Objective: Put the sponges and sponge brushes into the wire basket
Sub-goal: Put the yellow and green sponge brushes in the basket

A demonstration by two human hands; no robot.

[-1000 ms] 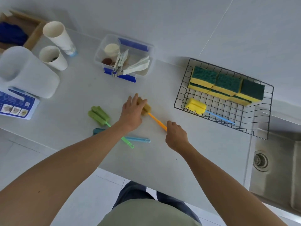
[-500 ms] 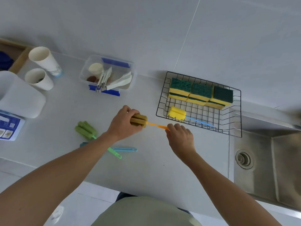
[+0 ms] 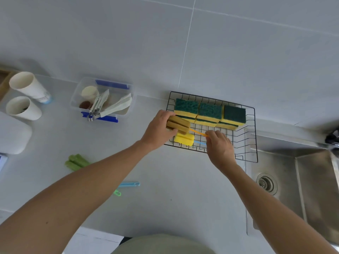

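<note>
Both hands gripped tan sponge brush [image 3: 178, 125]: L hand [image 3: 158, 130] closed on head, R hand [image 3: 219, 146] pinched orange handle; I'd lower level into wire basket [image 3: 254, 136], 12 o'clock of yellow brush [image 3: 184, 139].

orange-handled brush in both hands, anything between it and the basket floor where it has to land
Partly. The yellow sponge brush already lies on the wire basket floor, right under the tan head of the orange-handled brush that the left hand and right hand hold. Bare mesh shows between it and the stacked sponges.
</note>
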